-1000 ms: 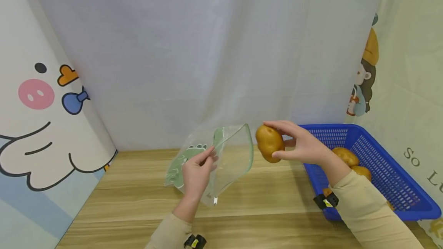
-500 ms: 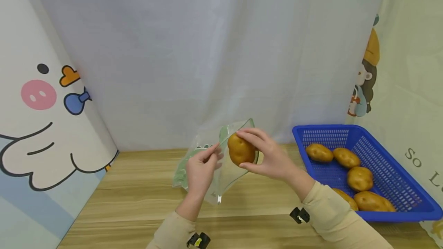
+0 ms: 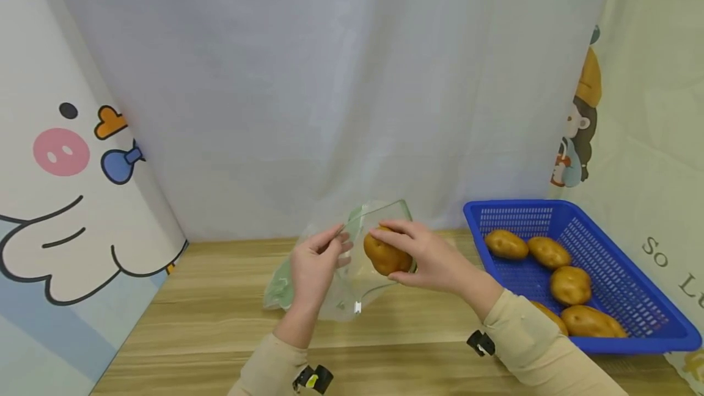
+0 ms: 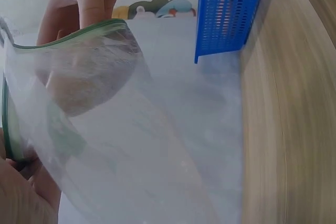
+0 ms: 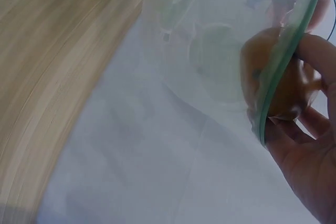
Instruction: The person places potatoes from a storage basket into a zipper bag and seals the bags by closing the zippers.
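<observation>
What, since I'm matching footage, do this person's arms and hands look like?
The left sleeve and right sleeve are long, plain beige. The left hand and right hand are ungloved. A small black device shows by each wrist, the left one marked yellow.

Curtained tabletop corner, building type indeterminable: wood-grain table (image 3: 209,341) backed by a plain pale curtain (image 3: 264,78), with cartoon-printed cloths (image 3: 33,78) at either side.

R hand (image 3: 431,255) has carried its potato (image 3: 387,253) to the left, away from basket's (image 3: 649,343) L edge, and now holds it in bag's (image 4: 115,145) mouth. Other potatoes (image 3: 506,244) at basket's L & near edges, prev. behind R arm (image 3: 550,347), now show.
</observation>
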Available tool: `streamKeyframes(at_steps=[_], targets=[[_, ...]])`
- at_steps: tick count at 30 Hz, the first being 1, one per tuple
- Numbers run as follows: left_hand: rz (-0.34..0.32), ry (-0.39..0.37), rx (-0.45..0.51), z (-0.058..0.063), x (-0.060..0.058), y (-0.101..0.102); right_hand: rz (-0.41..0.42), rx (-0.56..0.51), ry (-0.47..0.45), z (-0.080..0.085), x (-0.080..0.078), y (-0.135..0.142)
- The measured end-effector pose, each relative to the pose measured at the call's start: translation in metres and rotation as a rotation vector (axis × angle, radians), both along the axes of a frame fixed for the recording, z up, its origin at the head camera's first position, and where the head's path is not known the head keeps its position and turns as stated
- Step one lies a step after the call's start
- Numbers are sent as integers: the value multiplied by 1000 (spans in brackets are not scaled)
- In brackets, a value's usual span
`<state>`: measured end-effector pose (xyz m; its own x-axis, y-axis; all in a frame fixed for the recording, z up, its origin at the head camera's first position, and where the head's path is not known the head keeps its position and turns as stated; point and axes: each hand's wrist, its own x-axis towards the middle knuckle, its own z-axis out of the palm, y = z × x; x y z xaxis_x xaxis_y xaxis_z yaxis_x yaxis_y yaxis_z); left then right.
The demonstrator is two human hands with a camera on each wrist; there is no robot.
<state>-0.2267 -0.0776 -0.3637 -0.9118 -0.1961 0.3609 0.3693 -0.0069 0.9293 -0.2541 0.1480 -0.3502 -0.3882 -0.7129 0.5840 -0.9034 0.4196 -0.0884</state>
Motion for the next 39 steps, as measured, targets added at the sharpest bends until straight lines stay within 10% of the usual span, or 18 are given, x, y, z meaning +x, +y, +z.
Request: streamKeyframes(at_steps=[22, 39], targets=[[43, -65, -13, -6, -6, 7, 149, -92, -79, -3, -3, 19], [42, -48, -23, -11, -8, 9, -194, -240, -218, 9, -20, 111]])
